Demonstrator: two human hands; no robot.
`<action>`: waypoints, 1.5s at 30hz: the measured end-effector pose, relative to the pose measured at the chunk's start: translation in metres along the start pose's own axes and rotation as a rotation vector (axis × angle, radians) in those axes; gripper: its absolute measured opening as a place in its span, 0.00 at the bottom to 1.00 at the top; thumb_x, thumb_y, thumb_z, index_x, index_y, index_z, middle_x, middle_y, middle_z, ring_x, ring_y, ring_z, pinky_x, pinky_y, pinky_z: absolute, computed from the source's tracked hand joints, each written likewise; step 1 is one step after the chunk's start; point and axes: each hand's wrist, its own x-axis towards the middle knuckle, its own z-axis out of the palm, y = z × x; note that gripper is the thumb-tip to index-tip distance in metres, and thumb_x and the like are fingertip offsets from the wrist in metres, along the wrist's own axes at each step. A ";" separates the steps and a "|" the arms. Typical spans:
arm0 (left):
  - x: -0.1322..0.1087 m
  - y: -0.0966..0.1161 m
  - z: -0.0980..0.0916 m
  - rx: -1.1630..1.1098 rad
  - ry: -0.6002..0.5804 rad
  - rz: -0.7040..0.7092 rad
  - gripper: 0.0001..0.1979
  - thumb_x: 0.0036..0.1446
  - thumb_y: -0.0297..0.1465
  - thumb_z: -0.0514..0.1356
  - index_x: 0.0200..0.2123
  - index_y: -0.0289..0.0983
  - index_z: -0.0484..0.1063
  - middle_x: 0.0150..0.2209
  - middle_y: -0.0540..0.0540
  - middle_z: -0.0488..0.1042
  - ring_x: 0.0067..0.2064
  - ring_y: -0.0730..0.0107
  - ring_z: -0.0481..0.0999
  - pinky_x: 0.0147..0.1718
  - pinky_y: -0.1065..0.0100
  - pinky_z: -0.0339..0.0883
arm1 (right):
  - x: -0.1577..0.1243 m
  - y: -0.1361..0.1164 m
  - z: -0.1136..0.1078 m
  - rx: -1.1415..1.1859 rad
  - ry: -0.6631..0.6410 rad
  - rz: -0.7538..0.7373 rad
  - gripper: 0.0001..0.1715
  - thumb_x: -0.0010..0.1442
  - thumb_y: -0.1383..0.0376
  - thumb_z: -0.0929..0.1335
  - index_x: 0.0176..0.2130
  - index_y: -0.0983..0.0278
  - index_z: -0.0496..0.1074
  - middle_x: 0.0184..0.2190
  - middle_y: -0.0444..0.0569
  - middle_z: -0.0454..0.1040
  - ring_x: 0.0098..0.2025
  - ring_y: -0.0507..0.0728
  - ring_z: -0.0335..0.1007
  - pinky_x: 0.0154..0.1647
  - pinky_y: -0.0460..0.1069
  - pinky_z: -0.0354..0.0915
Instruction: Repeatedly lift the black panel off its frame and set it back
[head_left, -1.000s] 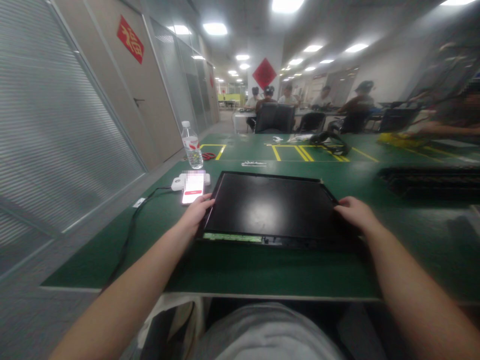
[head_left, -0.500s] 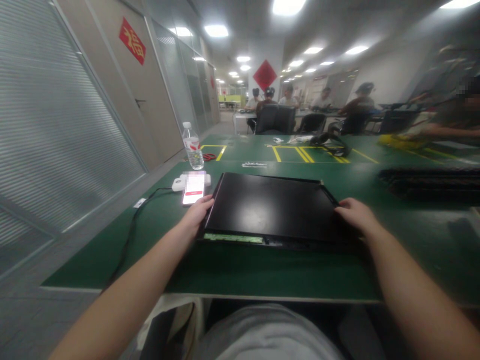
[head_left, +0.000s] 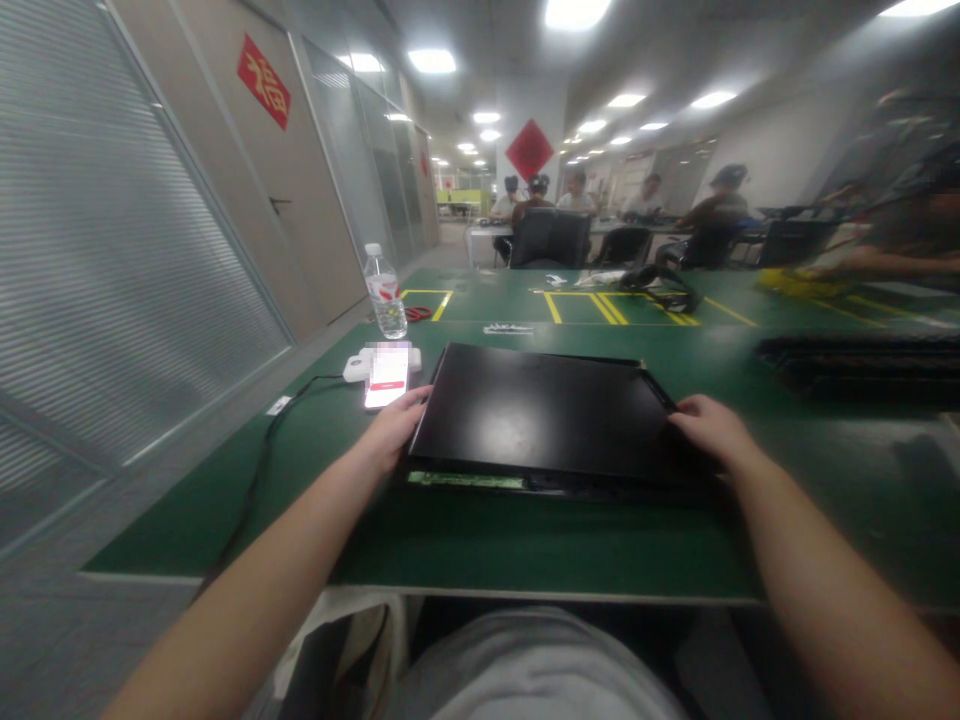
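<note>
A clear plastic bottle (head_left: 385, 290) with a red-and-white label stands well beyond the fingers of the left hand (head_left: 394, 428); how full it is cannot be told. Between both hands lies a flat, glossy, rectangular black panel (head_left: 540, 410), its near edge just above a thin green circuit strip (head_left: 465, 480) and a dark frame (head_left: 600, 487). The left fingers curl round the panel's left edge, and the right hand (head_left: 709, 428) clasps its right edge. A lit phone (head_left: 387, 375) lies just beyond the left fingertips on the matte green mat (head_left: 525, 545).
</note>
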 end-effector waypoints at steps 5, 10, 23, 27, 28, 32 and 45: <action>-0.003 0.000 0.003 -0.026 0.019 0.047 0.22 0.49 0.22 0.70 0.49 0.34 0.79 0.32 0.43 0.84 0.30 0.63 0.83 0.27 0.69 0.76 | 0.000 0.000 0.000 -0.006 0.007 -0.008 0.17 0.56 0.61 0.69 0.45 0.65 0.78 0.41 0.56 0.80 0.43 0.63 0.77 0.40 0.52 0.69; -0.004 0.002 0.002 -0.031 0.040 0.051 0.18 0.47 0.18 0.68 0.44 0.33 0.80 0.35 0.41 0.84 0.32 0.61 0.84 0.27 0.69 0.76 | -0.002 -0.002 -0.001 0.006 -0.004 0.002 0.17 0.57 0.61 0.68 0.45 0.65 0.78 0.44 0.56 0.80 0.44 0.63 0.77 0.42 0.52 0.69; 0.001 0.000 -0.008 0.185 0.085 0.143 0.18 0.38 0.17 0.67 0.36 0.34 0.83 0.32 0.42 0.84 0.33 0.60 0.82 0.30 0.68 0.75 | 0.003 0.006 0.001 0.053 -0.021 -0.038 0.22 0.51 0.67 0.69 0.47 0.63 0.81 0.43 0.54 0.81 0.44 0.64 0.77 0.47 0.55 0.71; -0.001 0.002 -0.007 0.261 0.091 0.150 0.16 0.38 0.19 0.67 0.35 0.35 0.84 0.30 0.42 0.83 0.33 0.59 0.81 0.31 0.67 0.74 | 0.005 0.009 0.003 0.068 0.001 -0.056 0.22 0.50 0.66 0.70 0.46 0.62 0.81 0.39 0.54 0.81 0.42 0.64 0.78 0.44 0.55 0.71; -0.001 0.002 -0.006 0.273 0.100 0.148 0.16 0.39 0.19 0.66 0.34 0.35 0.84 0.30 0.42 0.83 0.32 0.59 0.81 0.31 0.67 0.73 | 0.006 0.010 0.003 0.074 0.000 -0.057 0.22 0.50 0.66 0.70 0.46 0.61 0.81 0.38 0.54 0.81 0.42 0.64 0.78 0.43 0.54 0.71; 0.003 0.000 -0.006 0.254 0.132 0.128 0.14 0.41 0.21 0.64 0.33 0.34 0.84 0.27 0.43 0.82 0.28 0.62 0.79 0.29 0.68 0.71 | 0.006 0.010 0.004 0.069 0.002 -0.051 0.22 0.50 0.66 0.70 0.46 0.62 0.81 0.40 0.54 0.81 0.43 0.64 0.77 0.44 0.54 0.71; -0.003 0.003 -0.003 0.338 0.210 0.204 0.09 0.40 0.23 0.73 0.29 0.38 0.82 0.33 0.42 0.84 0.45 0.51 0.81 0.48 0.60 0.72 | 0.005 0.006 0.004 0.021 -0.010 -0.035 0.24 0.52 0.68 0.68 0.49 0.63 0.80 0.44 0.54 0.81 0.45 0.63 0.77 0.46 0.53 0.70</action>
